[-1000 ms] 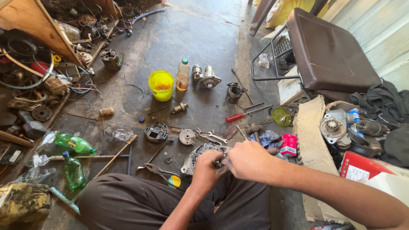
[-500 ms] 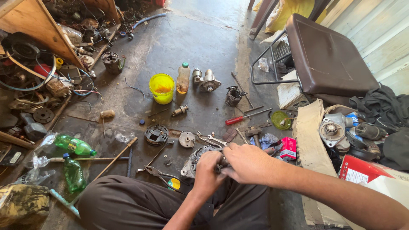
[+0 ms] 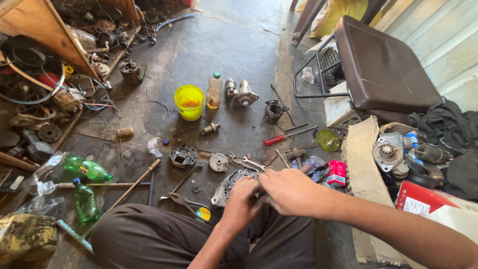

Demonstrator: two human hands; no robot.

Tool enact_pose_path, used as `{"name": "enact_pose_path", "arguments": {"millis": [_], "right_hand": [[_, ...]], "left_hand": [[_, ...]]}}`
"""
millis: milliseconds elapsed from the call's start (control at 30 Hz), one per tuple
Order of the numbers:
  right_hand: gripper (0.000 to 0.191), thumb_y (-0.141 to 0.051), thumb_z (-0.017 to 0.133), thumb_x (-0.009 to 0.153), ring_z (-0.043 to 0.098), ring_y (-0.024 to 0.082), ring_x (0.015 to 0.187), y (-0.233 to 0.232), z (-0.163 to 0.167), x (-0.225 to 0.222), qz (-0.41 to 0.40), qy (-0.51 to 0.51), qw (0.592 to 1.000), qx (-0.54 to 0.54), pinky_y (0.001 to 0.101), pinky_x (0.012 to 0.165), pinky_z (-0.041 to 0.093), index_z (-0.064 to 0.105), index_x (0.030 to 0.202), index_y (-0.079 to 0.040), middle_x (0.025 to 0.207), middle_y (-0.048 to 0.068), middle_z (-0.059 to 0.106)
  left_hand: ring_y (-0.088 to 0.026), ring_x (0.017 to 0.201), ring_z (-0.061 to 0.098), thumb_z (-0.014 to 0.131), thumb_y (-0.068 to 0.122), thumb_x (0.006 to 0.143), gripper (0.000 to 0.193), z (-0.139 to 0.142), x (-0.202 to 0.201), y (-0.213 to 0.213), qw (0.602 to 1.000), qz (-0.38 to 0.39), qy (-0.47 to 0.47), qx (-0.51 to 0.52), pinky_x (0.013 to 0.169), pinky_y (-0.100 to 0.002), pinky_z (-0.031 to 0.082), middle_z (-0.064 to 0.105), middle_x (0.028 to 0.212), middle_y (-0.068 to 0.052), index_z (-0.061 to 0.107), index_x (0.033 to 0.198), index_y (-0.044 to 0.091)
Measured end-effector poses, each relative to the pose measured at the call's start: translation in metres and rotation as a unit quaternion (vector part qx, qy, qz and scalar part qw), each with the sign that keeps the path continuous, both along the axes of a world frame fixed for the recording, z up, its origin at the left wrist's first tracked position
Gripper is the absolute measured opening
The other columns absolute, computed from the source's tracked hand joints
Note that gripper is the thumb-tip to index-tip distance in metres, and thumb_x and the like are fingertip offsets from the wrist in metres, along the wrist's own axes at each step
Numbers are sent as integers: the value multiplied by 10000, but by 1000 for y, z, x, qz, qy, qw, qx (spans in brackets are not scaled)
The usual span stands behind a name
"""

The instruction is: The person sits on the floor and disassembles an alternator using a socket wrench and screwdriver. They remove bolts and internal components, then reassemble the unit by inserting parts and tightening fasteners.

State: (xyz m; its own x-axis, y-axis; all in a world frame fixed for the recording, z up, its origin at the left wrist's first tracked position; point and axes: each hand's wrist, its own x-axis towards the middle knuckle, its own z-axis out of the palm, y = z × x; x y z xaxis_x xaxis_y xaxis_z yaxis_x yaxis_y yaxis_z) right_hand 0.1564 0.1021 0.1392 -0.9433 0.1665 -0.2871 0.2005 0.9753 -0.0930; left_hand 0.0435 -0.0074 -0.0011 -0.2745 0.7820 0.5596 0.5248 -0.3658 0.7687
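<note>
We see our own two arms bare from wrist to elbow, with no sleeves, gloves, rings or watch on the left hand (image 3: 242, 198) or the right hand (image 3: 289, 189). Below them we wear dark brownish-grey trousers (image 3: 149, 239) of plain, slightly creased cloth, which fill the lower middle of the view from knee to lap

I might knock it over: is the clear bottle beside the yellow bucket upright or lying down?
Upright: the bottle stands on its base, cap on top.
</note>
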Motion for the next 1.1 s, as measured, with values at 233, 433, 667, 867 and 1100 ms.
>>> {"name": "enact_pose_path", "arguments": {"millis": [233,433,667,867,1100], "right_hand": [[159,-246,719,859,718,381,856,8,-8,-9,-2,-142,987,80,500,746,561,701,878,-89,928,184,709],[311,-103,735,694,701,391,735,11,-5,-6,114,25,991,58,505,649,562,613,945,33,871,207,655],[371,-370,711,889,709,422,820,4,-1,-10,-39,-96,993,48,524,731,560,693,912,0,904,226,689],[223,-241,728,800,718,399,824,12,-1,-12,5,-146,986,84,515,732,572,733,858,-26,898,212,700],[263,-124,717,653,716,372,757,7,3,-5,106,115,984,80,503,641,547,618,879,-34,844,175,694]], "left_hand": [[-399,893,590,824,128,712,342,19,5,0,998,43,18,-50,830,-488,456,606,881,-160,584,936,31],[-364,956,604,726,32,833,225,18,-11,-7,998,-68,17,-3,956,-470,448,655,967,-148,656,1046,31],[-368,944,598,714,15,787,238,12,-7,-2,999,-25,31,-34,951,-466,462,624,910,-160,641,1013,34],[-353,985,615,768,94,803,302,26,-3,-6,997,1,-6,-74,947,-450,458,653,963,-151,617,1054,20],[-369,1198,627,760,23,763,414,20,-5,-5,996,-25,77,-25,1127,-573,309,722,1170,-147,685,1168,57]]}}
